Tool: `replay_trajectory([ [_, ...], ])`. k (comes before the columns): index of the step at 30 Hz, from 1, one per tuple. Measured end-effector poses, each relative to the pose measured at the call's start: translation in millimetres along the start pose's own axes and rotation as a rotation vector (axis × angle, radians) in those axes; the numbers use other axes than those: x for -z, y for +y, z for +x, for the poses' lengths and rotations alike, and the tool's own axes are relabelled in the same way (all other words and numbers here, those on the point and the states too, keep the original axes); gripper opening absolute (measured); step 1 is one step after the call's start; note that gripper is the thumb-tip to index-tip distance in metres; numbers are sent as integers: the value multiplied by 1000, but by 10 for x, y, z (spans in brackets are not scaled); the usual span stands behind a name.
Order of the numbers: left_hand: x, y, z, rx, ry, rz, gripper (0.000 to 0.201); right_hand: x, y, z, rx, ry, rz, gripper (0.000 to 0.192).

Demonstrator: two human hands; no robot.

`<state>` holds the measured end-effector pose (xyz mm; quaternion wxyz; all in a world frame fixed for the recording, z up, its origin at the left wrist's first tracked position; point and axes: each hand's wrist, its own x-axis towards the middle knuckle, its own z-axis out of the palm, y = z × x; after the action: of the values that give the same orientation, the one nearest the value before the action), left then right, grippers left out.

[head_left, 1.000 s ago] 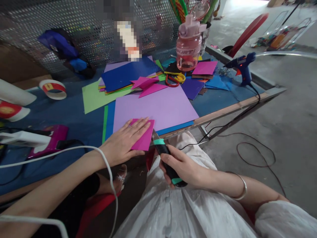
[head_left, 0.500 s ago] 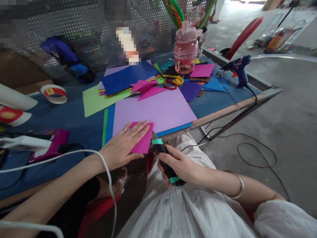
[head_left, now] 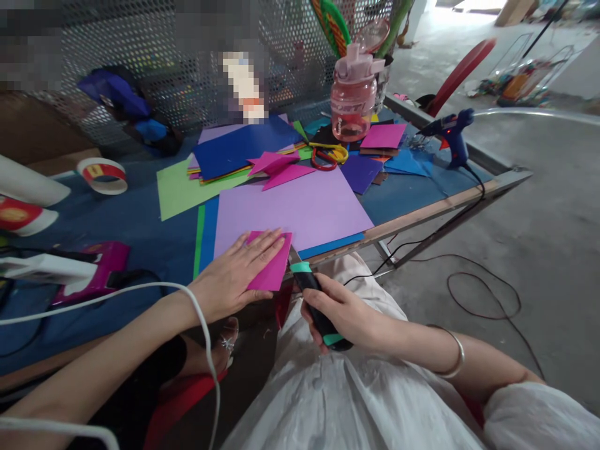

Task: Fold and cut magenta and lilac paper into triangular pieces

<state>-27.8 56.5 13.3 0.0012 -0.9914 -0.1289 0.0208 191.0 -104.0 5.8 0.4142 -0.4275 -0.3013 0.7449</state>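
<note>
My left hand (head_left: pixel 239 269) lies flat with outstretched fingers on a small magenta paper (head_left: pixel 276 267), pressing it near the table's front edge. Under it spreads a large lilac sheet (head_left: pixel 300 203), with blue paper (head_left: pixel 332 244) showing below. My right hand (head_left: pixel 344 309) is wrapped around a black and teal utility knife (head_left: pixel 322 315). The knife's blade points away from me and meets or nearly meets the magenta paper's right edge; exact contact is hard to tell. Folded magenta pieces (head_left: pixel 281 169) rest just beyond the lilac sheet.
Behind are stacked coloured sheets (head_left: pixel 244 150), scissors (head_left: pixel 330 156) and a pink bottle (head_left: pixel 352 100). A blue glue gun (head_left: pixel 454 137) stands at the right edge, its cable hanging down. Tape rolls (head_left: pixel 102 176) and a magenta power strip (head_left: pixel 100 269) are left. A white cable (head_left: pixel 178 286) crosses my left forearm.
My right hand and the knife have shifted very slightly to the right. My left hand stays pressed on the magenta paper, practically unmoved.
</note>
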Motion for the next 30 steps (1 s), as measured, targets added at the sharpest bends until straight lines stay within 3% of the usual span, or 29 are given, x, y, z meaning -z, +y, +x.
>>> replay_trajectory([
  [8, -15, -11, -5, -1, -4, 3, 92, -17, -46, 8, -4, 16, -15, 24],
  [30, -20, -12, -44, -9, -14, -22, 96, 78, 7, -51, 18, 50, 37, 35],
])
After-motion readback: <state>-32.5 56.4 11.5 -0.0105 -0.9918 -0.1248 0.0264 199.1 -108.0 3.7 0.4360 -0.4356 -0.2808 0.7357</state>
